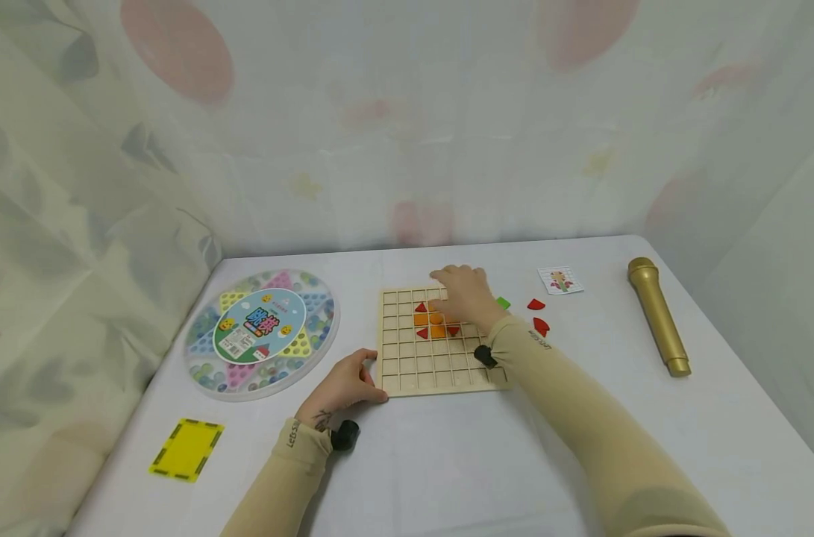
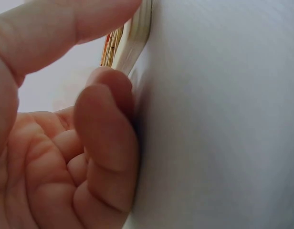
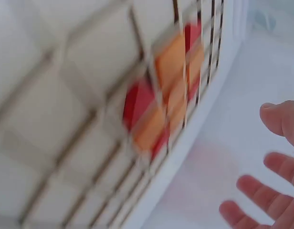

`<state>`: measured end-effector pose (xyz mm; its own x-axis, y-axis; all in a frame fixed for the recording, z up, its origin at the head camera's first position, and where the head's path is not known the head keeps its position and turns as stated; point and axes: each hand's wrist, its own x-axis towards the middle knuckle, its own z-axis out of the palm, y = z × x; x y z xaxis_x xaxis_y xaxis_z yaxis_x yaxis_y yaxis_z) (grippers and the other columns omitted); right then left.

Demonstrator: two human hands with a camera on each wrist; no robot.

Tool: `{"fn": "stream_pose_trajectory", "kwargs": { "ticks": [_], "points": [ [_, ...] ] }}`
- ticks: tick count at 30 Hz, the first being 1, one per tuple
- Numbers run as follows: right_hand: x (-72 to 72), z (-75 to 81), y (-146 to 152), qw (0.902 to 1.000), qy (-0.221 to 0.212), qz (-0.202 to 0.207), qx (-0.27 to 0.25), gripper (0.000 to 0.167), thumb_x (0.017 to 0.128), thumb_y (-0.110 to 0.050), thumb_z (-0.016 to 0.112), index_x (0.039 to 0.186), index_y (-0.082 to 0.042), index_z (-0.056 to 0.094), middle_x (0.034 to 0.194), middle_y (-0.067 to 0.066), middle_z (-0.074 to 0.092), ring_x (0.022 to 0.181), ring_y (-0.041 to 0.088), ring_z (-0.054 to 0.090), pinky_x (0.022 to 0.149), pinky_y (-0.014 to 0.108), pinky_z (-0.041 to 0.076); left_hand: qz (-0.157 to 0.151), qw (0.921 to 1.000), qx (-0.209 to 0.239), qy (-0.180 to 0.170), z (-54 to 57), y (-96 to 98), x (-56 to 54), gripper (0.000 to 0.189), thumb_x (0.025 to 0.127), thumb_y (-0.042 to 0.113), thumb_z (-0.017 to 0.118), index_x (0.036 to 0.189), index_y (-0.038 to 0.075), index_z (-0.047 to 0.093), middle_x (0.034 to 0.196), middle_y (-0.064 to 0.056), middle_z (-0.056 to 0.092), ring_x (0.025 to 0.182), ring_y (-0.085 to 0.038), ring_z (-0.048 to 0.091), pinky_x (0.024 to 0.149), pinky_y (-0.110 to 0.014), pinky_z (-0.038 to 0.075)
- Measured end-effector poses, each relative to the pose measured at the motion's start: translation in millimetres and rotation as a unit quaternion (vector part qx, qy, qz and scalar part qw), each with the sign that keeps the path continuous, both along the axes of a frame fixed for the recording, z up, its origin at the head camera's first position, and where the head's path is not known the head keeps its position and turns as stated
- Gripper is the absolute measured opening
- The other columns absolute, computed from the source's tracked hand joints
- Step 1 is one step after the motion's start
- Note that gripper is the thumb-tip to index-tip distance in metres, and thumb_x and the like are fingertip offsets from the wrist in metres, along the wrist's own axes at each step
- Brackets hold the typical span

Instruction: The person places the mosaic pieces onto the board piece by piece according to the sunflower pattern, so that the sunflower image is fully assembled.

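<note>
A pale wooden grid board (image 1: pixel 407 365) lies on the white table. Near its middle, orange pieces (image 1: pixel 438 333) and red triangular pieces (image 1: pixel 421 333) form a small cluster in the cells. My left hand (image 1: pixel 342 384) holds the board's near left corner, thumb at the front edge and fingers along the left side; in the left wrist view some fingers (image 2: pixel 109 143) are curled beside the board edge. Above the board's far right part hovers my right hand (image 1: pixel 467 294), fingers spread and nothing seen in them. It hides part of the grid.
Right of the board lie a green piece (image 1: pixel 503 303) and several red pieces (image 1: pixel 536 304). Behind them is a small picture card (image 1: pixel 559 280). A gold microphone (image 1: pixel 660 317) lies far right. To the left are a round marble game box (image 1: pixel 262 335) and a yellow square (image 1: pixel 187 450).
</note>
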<state>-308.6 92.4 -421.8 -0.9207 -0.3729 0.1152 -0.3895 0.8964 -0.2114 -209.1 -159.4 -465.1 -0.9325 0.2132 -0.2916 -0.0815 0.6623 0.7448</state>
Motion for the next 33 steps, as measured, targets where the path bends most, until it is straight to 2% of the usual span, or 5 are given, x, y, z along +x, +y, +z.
{"fn": "stream_pose_trajectory", "kwargs": {
  "ticks": [10, 19, 24, 28, 33],
  "points": [
    [-5.7, 0.1, 78.5, 0.9925, -0.052, -0.111, 0.008, 0.071, 0.083, -0.041, 0.061, 0.143, -0.016, 0.033, 0.139, 0.016, 0.043, 0.118, 0.043, 0.042, 0.094, 0.063, 0.024, -0.001, 1.0000, -0.004, 0.002, 0.0, 0.3, -0.4, 0.082, 0.062, 0.012, 0.084, 0.133, 0.005, 0.044, 0.070, -0.007, 0.055, 0.058, -0.017, 0.048, 0.054, -0.028, 0.039],
    [-1.7, -18.2, 102.2, 0.9851, -0.104, -0.131, 0.040, 0.070, 0.082, -0.042, 0.062, 0.139, -0.009, 0.039, 0.133, 0.020, 0.049, 0.117, 0.047, 0.045, 0.093, 0.073, 0.017, 0.003, 1.0000, -0.003, -0.002, 0.4, 0.5, -0.2, 0.081, 0.062, 0.012, 0.084, 0.133, 0.006, 0.044, 0.071, -0.007, 0.055, 0.059, -0.017, 0.048, 0.054, -0.028, 0.038],
    [-3.2, -26.1, 96.5, 0.9843, -0.115, -0.124, 0.050, 0.045, 0.077, -0.035, 0.060, 0.111, -0.006, 0.059, 0.104, 0.012, 0.063, 0.095, 0.035, 0.054, 0.090, 0.065, 0.030, 0.005, 1.0000, -0.002, -0.005, 2.0, 0.6, 0.9, 0.081, 0.062, 0.012, 0.084, 0.133, 0.006, 0.044, 0.071, -0.007, 0.055, 0.059, -0.017, 0.048, 0.055, -0.028, 0.038],
    [-3.4, -27.0, 91.7, 0.9827, -0.127, -0.127, 0.048, 0.020, 0.076, -0.026, 0.059, 0.083, -0.007, 0.059, 0.081, 0.006, 0.058, 0.077, 0.026, 0.051, 0.082, 0.054, 0.038, 0.002, 1.0000, -0.003, -0.004, 2.5, 0.7, 0.8, 0.081, 0.063, 0.011, 0.084, 0.133, 0.006, 0.044, 0.071, -0.007, 0.055, 0.059, -0.017, 0.048, 0.054, -0.028, 0.038],
    [-2.5, -25.9, 90.4, 0.9813, -0.145, -0.126, 0.019, 0.013, 0.079, -0.016, 0.060, 0.081, -0.003, 0.059, 0.079, 0.008, 0.057, 0.072, 0.022, 0.051, 0.068, 0.037, 0.044, 0.000, 1.0000, -0.007, -0.004, 2.2, 0.4, 0.2, 0.081, 0.063, 0.012, 0.084, 0.133, 0.006, 0.044, 0.071, -0.007, 0.055, 0.059, -0.017, 0.048, 0.054, -0.028, 0.038]
  ]
}}
